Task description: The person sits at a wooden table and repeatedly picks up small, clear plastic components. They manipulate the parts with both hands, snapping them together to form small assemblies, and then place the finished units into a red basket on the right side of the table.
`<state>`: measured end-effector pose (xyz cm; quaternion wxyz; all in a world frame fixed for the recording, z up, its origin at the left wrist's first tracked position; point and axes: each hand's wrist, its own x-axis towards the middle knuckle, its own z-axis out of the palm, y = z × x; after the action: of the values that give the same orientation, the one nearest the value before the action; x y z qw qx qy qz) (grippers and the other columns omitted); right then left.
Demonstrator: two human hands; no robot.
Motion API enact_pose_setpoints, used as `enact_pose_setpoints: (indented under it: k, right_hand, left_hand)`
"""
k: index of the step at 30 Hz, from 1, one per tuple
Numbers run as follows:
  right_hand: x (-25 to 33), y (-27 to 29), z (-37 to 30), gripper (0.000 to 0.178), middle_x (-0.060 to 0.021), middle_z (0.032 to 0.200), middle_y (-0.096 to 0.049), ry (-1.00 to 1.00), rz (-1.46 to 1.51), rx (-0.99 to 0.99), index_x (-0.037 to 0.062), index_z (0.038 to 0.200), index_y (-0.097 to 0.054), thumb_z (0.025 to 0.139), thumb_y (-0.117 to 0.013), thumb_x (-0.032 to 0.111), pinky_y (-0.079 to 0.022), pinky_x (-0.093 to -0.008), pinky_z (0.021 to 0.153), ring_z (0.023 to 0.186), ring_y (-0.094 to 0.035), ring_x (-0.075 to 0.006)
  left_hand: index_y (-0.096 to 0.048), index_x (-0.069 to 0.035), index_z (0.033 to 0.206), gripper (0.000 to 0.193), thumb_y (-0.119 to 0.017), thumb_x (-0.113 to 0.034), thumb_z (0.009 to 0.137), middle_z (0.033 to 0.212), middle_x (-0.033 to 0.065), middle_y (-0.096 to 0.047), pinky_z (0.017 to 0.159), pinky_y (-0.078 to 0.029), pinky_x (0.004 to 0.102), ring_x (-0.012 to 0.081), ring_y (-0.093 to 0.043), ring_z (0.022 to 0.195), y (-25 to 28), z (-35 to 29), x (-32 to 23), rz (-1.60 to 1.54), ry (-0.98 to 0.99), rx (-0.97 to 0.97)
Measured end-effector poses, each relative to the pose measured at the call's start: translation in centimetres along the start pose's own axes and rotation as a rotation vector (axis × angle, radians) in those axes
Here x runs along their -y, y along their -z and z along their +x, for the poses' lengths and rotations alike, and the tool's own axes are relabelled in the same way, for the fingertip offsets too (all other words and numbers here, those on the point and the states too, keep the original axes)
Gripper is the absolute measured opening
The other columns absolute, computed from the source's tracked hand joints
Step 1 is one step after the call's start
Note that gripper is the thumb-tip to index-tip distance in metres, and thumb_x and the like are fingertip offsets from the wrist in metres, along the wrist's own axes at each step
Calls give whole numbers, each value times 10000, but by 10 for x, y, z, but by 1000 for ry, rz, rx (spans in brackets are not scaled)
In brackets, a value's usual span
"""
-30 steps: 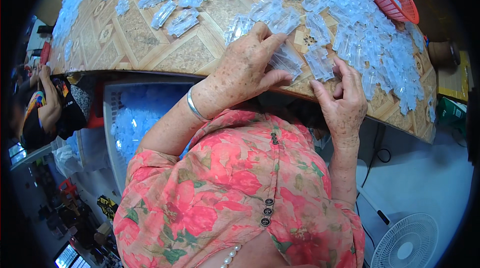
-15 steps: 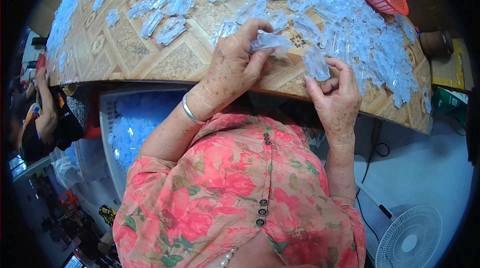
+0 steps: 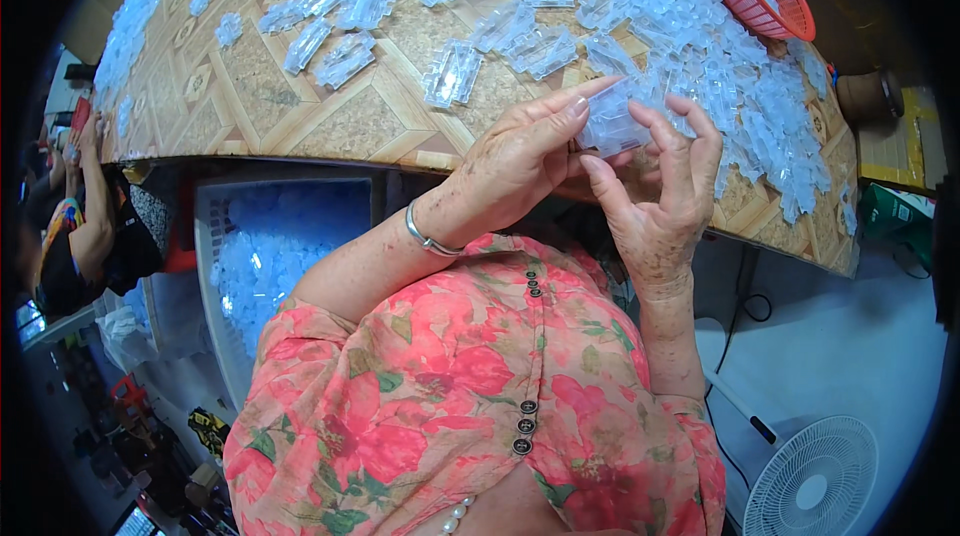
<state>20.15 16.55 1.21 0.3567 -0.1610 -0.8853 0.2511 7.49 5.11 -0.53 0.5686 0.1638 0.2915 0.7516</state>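
Note:
In front of my chest, just over the table's near edge, is a clear, flat plastic piece (image 3: 610, 123) with ribbed detail. My left hand (image 3: 530, 141) pinches it by its left side, thumb on top. The curved fingers and thumb of my right hand (image 3: 660, 181) sit around its right and lower edges; whether a second piece lies against it, I cannot make out. Close beyond the hands, loose clear plastic pieces (image 3: 540, 51) lie on the patterned table (image 3: 270, 116), and one piece (image 3: 452, 73) lies apart to the left.
A large heap of similar pieces (image 3: 740, 86) spreads to the right. At the far right stands a red plastic basket (image 3: 770, 11). A white crate (image 3: 215, 266) of pieces is below the table on the left. A fan (image 3: 810, 491) stands lower right; another person's arm (image 3: 92, 206) shows far left.
My hands have come together. The piece near my right fingers, formerly apart from the one in my left hand, is no longer seen separately. My left hand has moved right and slightly down.

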Motion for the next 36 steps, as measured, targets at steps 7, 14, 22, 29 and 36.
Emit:
enact_pose_setpoints:
  k: [7, 14, 22, 29, 36]
  right_hand:
    - [-3, -2, -6, 563, -165, 1325, -614, -284, 338, 26, 84, 1228, -588, 760, -885, 182, -536, -314, 870, 1071, -638, -179]
    - [-13, 8, -14, 548, -168, 1341, -615, -595, 917, 42, 23, 1389, -450, 1049, -474, 451, -523, -273, 819, 1126, -629, -173]
    - [-13, 4, -14, 520, -200, 1294, -635, -643, 787, 67, 15, 1432, -421, 1099, -361, 409, -588, -298, 764, 1081, -682, -238]
    - [-22, 9, -8, 546, -207, 1188, -678, -738, 917, 135, 16, 1454, -408, 1105, -340, 430, -616, -274, 653, 898, -746, -251]
    - [-23, 12, -7, 516, -188, 1218, -643, -740, 886, 152, 17, 1471, -388, 1067, -516, 310, -594, -219, 616, 849, -736, -201]
  left_hand:
    - [-531, 39, 1354, 479, -443, -356, 1097, 1198, 160, -668, 821, -596, 304, 169, -698, 930, 2, -1, -11, 168, -8, -104]
    - [-656, -2, 1087, 388, -528, -368, 1064, 795, 62, -682, 585, -525, 217, 101, -635, 638, 16, 3, -39, 658, 29, -147]
    - [-680, -52, 1138, 265, -630, -165, 904, 719, 139, -671, 675, -543, 404, 350, -660, 687, 34, 20, -49, 1675, -364, 169]
    - [-598, -78, 1294, 429, -639, -161, 875, 978, 196, -651, 802, -511, 498, 428, -639, 906, 10, 30, -66, 1922, -406, 250]
    - [-579, -6, 1219, 440, -735, -232, 874, 1022, 197, -606, 785, -509, 470, 408, -626, 937, 6, 8, -46, 1885, -495, -15]
